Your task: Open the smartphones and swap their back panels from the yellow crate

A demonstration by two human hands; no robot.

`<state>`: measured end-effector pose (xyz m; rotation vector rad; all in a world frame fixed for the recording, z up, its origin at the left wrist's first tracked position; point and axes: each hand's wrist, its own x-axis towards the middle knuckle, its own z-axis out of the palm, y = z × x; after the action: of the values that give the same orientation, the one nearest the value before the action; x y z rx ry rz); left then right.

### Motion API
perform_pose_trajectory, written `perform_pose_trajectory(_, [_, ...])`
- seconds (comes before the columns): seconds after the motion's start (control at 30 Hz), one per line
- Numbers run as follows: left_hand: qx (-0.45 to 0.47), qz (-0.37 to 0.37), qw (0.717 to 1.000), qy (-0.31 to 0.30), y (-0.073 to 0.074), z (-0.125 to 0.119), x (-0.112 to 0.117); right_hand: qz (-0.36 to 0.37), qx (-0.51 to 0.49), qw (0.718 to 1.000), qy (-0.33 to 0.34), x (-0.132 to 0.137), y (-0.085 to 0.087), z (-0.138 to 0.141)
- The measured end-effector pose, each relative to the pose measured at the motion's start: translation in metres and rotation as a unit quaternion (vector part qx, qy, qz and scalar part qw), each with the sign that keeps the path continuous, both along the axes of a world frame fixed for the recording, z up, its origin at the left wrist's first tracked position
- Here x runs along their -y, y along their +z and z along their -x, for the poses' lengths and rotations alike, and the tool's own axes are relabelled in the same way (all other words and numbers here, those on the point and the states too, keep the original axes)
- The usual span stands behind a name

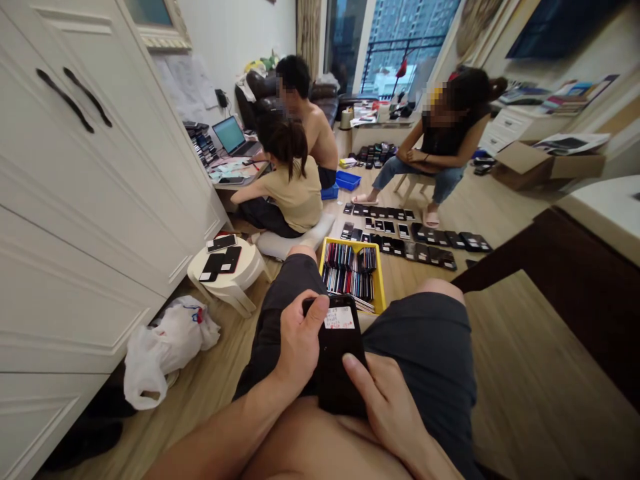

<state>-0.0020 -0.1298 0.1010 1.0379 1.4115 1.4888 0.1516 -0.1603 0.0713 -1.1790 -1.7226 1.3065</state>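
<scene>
A black smartphone (pixel 336 363) lies between my two hands above my lap, with a white handwritten label near its top end. My left hand (pixel 300 340) grips its upper left side, thumb over the edge beside the label. At the lower right edge, my right hand (pixel 383 383) holds the phone too, its thumb resting on the dark face. Most fingers of both hands are hidden behind the phone. Just beyond it, between my knees, stands a yellow crate (pixel 380 280) packed with upright phones in rows.
A white stool (pixel 240 273) at left carries several phones. White plastic bags (pixel 167 347) lie by the cabinet. Rows of labelled phones (pixel 395 247) cover the floor ahead. Two people sit near a laptop (pixel 233 137); another sits on a stool at right, near a cardboard box (pixel 525 167).
</scene>
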Motion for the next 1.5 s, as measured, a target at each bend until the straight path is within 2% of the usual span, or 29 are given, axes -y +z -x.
perform_pose_trajectory(0.1, [-0.041,0.0,0.999,-0.025,0.004,-0.002,-0.003,0.013,-0.005,1.0,-0.012,0.0,-0.005,-0.002])
perform_pose_trajectory(0.23, [-0.07,-0.01,0.993,-0.092,0.007,-0.005,-0.004,0.027,-0.017,0.999,0.01,-0.009,-0.003,-0.015])
perform_pose_trajectory(0.33, [-0.071,-0.004,0.985,-0.159,0.011,-0.007,-0.003,-0.015,-0.032,0.999,-0.015,-0.025,0.008,-0.02])
perform_pose_trajectory(0.4, [-0.09,-0.008,0.98,-0.177,0.013,-0.009,-0.003,-0.058,-0.029,0.997,-0.043,-0.035,0.016,-0.018])
perform_pose_trajectory(0.5, [-0.147,-0.037,0.981,-0.123,0.011,-0.011,-0.007,-0.146,0.009,0.985,-0.094,-0.043,0.024,-0.008])
perform_pose_trajectory(0.6, [-0.186,-0.063,0.979,-0.062,0.003,-0.014,-0.01,-0.232,0.049,0.96,-0.146,-0.041,0.022,0.004])
perform_pose_trajectory(0.7, [-0.185,-0.052,0.979,-0.062,-0.003,-0.014,-0.008,-0.27,0.066,0.948,-0.156,-0.037,0.016,0.008])
perform_pose_trajectory(1.0, [-0.136,0.009,0.983,-0.12,-0.007,-0.017,-0.001,-0.261,0.166,0.937,-0.16,-0.032,0.009,-0.004])
perform_pose_trajectory(1.13, [-0.16,0.017,0.985,-0.066,-0.01,-0.022,0.002,-0.298,0.2,0.912,-0.198,-0.035,0.003,0.003])
perform_pose_trajectory(1.2, [-0.172,0.017,0.983,-0.052,-0.01,-0.022,0.003,-0.299,0.196,0.911,-0.207,-0.034,0.0,0.007])
perform_pose_trajectory(1.37, [-0.175,0.02,0.979,-0.1,-0.006,-0.02,0.008,-0.24,0.146,0.939,-0.197,-0.027,0.003,0.002])
perform_pose_trajectory(1.5, [-0.17,0.001,0.978,-0.118,-0.003,-0.023,0.012,-0.178,0.07,0.974,-0.123,-0.031,0.014,-0.017])
